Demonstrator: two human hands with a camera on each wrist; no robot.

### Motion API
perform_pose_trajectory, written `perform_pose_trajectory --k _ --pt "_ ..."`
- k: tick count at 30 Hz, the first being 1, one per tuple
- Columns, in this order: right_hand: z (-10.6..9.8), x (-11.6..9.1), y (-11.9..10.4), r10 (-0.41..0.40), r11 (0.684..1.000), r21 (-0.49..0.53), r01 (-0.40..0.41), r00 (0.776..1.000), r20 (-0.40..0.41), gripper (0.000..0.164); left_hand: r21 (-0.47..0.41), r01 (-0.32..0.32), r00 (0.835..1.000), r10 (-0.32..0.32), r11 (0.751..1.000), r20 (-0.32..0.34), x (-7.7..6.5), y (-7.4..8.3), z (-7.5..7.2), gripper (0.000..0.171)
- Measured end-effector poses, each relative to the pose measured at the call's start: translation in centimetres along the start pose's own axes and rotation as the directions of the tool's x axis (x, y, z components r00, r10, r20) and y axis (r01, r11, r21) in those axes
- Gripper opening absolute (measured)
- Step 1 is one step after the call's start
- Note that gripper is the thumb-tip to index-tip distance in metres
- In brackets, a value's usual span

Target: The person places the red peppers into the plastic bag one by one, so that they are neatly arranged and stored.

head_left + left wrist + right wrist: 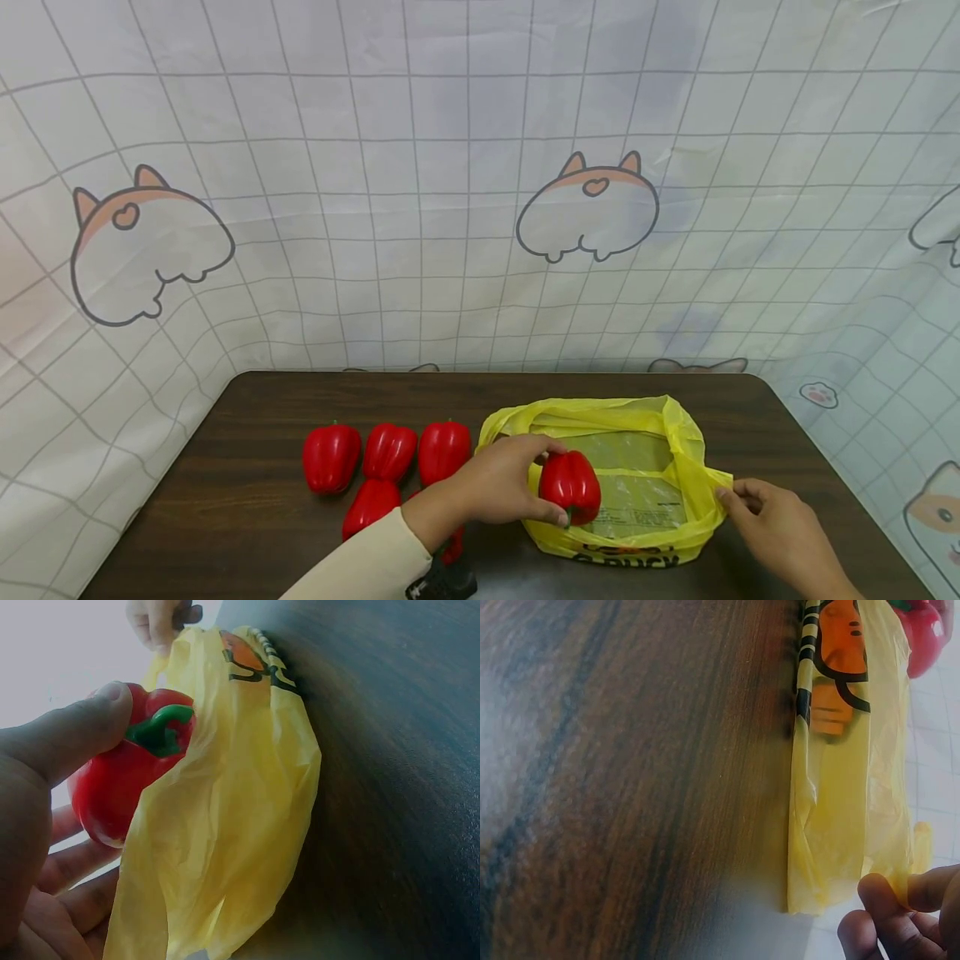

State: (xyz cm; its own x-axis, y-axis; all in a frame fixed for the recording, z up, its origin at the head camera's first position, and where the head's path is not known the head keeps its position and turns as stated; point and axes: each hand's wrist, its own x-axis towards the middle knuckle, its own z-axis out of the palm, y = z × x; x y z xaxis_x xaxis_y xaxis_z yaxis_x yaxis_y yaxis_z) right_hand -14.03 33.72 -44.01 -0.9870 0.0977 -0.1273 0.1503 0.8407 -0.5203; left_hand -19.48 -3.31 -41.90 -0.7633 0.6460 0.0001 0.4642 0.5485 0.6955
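My left hand [510,482] grips a red bell pepper [572,487] with a green stem, over the left part of an open yellow plastic bag [693,508]. In the left wrist view the thumb presses near the stem of the pepper [112,787], and the bag [225,787] hides part of its side. My right hand [783,527] pinches the bag's right edge between thumb and finger, as the right wrist view also shows at the bag's corner [829,847]. Through the bag's mouth I see its bottom, with small print.
Several more red bell peppers [332,458] lie on the dark wooden table [247,467], left of the bag, some partly hidden by my left arm. A black strap [442,582] shows at the left wrist. Behind the table hangs a white grid-patterned cloth [420,208] with cartoon animals.
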Motion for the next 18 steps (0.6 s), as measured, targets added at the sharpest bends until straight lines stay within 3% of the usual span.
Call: perform_pose_trajectory --k 5,12,18 --pt "0.03 -0.04 0.01 0.007 1.000 0.001 -0.007 1.000 0.005 0.051 0.014 0.003 1.000 -0.004 1.000 0.011 0.16 -0.01 0.27 0.073" --pt "0.06 -0.15 0.48 -0.003 1.000 0.000 0.003 1.000 0.019 0.058 0.170 -0.020 1.000 0.021 0.985 0.000 -0.17 0.21 0.24 0.074" --pt "-0.05 -0.09 0.61 -0.004 1.000 0.001 0.004 1.000 0.014 0.061 0.177 -0.028 0.999 0.032 0.984 -0.017 -0.79 0.72 -0.42 0.073"
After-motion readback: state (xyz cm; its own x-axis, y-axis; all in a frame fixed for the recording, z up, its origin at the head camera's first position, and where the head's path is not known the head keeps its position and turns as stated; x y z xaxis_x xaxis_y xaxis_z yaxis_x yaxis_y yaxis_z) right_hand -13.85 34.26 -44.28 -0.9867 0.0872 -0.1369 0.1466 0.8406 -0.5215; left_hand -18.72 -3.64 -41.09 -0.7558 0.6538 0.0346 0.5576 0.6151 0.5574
